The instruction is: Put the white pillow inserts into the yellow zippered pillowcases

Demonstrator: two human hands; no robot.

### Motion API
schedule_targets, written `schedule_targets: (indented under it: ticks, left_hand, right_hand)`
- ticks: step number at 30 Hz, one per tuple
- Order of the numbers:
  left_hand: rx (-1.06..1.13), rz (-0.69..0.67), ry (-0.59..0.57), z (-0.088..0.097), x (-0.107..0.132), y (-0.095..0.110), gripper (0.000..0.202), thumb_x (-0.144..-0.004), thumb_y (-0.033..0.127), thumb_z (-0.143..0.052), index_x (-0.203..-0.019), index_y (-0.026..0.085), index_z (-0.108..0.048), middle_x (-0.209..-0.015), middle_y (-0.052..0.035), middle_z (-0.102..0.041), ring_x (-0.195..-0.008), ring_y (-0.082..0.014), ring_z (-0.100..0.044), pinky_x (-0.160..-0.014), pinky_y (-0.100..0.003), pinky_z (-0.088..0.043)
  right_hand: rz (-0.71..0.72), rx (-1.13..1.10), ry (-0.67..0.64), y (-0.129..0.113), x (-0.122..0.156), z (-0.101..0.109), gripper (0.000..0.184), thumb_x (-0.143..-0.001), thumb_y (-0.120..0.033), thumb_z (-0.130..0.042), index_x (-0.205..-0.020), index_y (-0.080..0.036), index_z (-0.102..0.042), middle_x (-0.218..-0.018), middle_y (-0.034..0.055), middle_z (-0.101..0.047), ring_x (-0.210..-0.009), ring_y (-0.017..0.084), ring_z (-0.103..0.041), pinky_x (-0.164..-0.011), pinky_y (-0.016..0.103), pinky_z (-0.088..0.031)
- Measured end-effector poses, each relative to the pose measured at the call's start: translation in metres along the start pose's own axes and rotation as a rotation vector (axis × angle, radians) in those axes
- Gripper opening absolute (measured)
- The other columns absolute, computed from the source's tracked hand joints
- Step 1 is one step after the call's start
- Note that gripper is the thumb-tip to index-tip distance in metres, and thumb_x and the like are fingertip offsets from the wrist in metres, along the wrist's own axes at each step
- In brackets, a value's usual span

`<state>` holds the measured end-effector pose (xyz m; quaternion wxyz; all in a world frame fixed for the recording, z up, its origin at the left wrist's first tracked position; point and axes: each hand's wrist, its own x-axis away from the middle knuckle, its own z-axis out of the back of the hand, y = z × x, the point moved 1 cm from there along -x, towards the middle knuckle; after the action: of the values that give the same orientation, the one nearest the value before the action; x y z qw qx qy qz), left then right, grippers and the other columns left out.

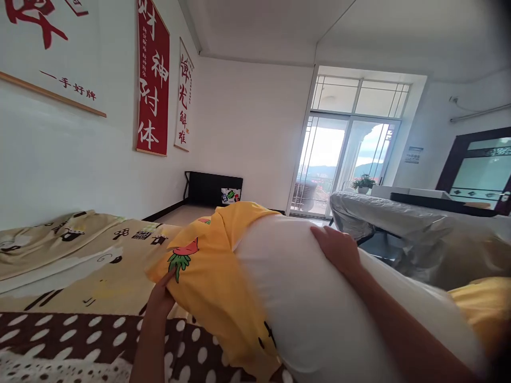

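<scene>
A plump white pillow point(287, 282) lies tilted in front of me, with its left end inside a yellow pillowcase point(215, 287). The case carries red and green fruit-like prints and small dark marks. At the left side of the case, my left hand point(162, 295) pinches the cloth, thumb on top and the other fingers mostly hidden. My right hand point(337, 247) grips the pillow's upper edge, its fingers bent against the white cover. The right forearm crosses over the pillow.
Beneath lies a beige and brown patterned blanket point(107, 276). More yellow fabric point(487, 308) shows at the right edge. A plastic-covered table point(391, 213) with a potted plant point(363, 182) stands at right. A black folded panel point(211, 189) rests by the far wall, near glass doors point(343, 154).
</scene>
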<state>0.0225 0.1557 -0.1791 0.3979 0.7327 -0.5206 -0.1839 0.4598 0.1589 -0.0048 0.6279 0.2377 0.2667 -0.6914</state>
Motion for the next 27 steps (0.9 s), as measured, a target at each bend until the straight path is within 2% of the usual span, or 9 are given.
schedule_targets:
  ticks: [4, 7, 9, 12, 14, 17, 21, 25, 27]
  left_hand:
    - [-0.149, -0.035, 0.016, -0.007, 0.0, -0.014, 0.025, -0.062, 0.003, -0.071, -0.084, 0.012, -0.066, -0.075, -0.006, -0.069, -0.066, -0.0216, -0.065, -0.06, -0.03, -0.052]
    - [-0.262, -0.147, 0.097, -0.007, -0.003, -0.012, 0.024, -0.054, -0.005, -0.07, -0.069, 0.012, -0.062, -0.063, -0.0036, -0.064, -0.061, -0.0199, -0.06, -0.058, -0.026, -0.046]
    - [-0.275, -0.293, 0.203, -0.005, -0.002, 0.0, 0.023, -0.058, -0.005, -0.062, -0.069, 0.015, -0.058, -0.071, -0.0019, -0.064, -0.071, -0.0183, -0.06, -0.067, -0.024, -0.045]
    - [-0.256, -0.523, 0.332, -0.006, 0.017, 0.027, 0.02, -0.067, 0.002, -0.051, -0.074, 0.02, -0.055, -0.084, 0.0004, -0.062, -0.086, -0.016, -0.059, -0.079, -0.023, -0.043]
    - [-0.272, -0.702, 0.316, -0.014, 0.046, 0.044, 0.017, -0.069, 0.007, -0.048, -0.077, 0.021, -0.056, -0.086, 0.0004, -0.062, -0.089, -0.0164, -0.058, -0.083, -0.023, -0.043]
    - [-0.462, -1.055, 0.159, -0.042, 0.105, 0.055, 0.013, -0.075, 0.02, -0.051, -0.085, 0.021, -0.059, -0.088, -0.0018, -0.064, -0.084, -0.0192, -0.058, -0.081, -0.027, -0.045]
    - [-0.868, -1.431, -0.27, -0.094, 0.165, 0.023, 0.036, -0.078, 0.018, -0.054, -0.113, 0.022, -0.054, -0.116, -0.0077, -0.061, -0.113, -0.024, -0.052, -0.096, -0.034, -0.038]
    - [-1.192, -1.47, -0.233, -0.122, 0.159, -0.021, 0.065, -0.072, 0.016, -0.053, -0.135, 0.014, -0.035, -0.141, -0.0169, -0.042, -0.133, -0.0287, -0.035, -0.104, -0.042, -0.024]
    - [-1.209, -1.476, -0.21, -0.124, 0.143, -0.034, 0.066, -0.069, 0.017, -0.053, -0.133, 0.012, -0.037, -0.139, -0.0182, -0.044, -0.133, -0.0292, -0.036, -0.104, -0.042, -0.023]
  right_hand:
    - [0.167, 0.096, 0.515, -0.004, 0.011, 0.059, 0.046, -0.089, -0.051, -0.042, -0.057, -0.02, -0.053, -0.054, 0.0051, -0.057, -0.056, 0.018, -0.054, -0.06, 0.029, -0.033]
    - [0.348, 0.113, 0.691, -0.002, 0.035, 0.068, 0.043, -0.088, -0.047, -0.049, -0.053, -0.021, -0.049, -0.049, 0.0029, -0.053, -0.052, 0.016, -0.05, -0.06, 0.028, -0.034]
    - [0.456, 0.105, 0.66, 0.0, 0.057, 0.058, 0.039, -0.089, -0.043, -0.049, -0.057, -0.021, -0.052, -0.05, 0.0018, -0.054, -0.052, 0.015, -0.05, -0.061, 0.028, -0.035]
    - [0.671, 0.079, 0.471, 0.002, 0.086, 0.035, 0.035, -0.093, -0.04, -0.042, -0.067, -0.02, -0.056, -0.057, 0.002, -0.06, -0.056, 0.016, -0.055, -0.065, 0.028, -0.036]
    - [0.732, 0.063, 0.387, 0.003, 0.098, 0.026, 0.034, -0.094, -0.038, -0.04, -0.071, -0.02, -0.057, -0.062, 0.0027, -0.063, -0.06, 0.016, -0.057, -0.068, 0.029, -0.037]
    - [0.716, 0.044, 0.366, 0.002, 0.102, 0.029, 0.032, -0.094, -0.038, -0.04, -0.075, -0.019, -0.057, -0.066, 0.0037, -0.064, -0.062, 0.017, -0.057, -0.069, 0.03, -0.036]
    - [0.771, 0.061, 0.299, -0.007, 0.101, 0.046, 0.03, -0.092, -0.042, -0.042, -0.083, -0.018, -0.059, -0.073, 0.0061, -0.063, -0.07, 0.02, -0.056, -0.072, 0.034, -0.037]
    - [0.769, 0.06, 0.263, -0.021, 0.107, 0.054, 0.045, -0.087, -0.054, -0.046, -0.11, -0.017, -0.059, -0.113, 0.0137, -0.062, -0.099, 0.028, -0.054, -0.084, 0.04, -0.038]
    - [0.789, 0.057, 0.22, -0.032, 0.109, 0.051, 0.063, -0.085, -0.059, -0.047, -0.133, -0.018, -0.046, -0.124, 0.0137, -0.058, -0.105, 0.028, -0.053, -0.088, 0.041, -0.038]
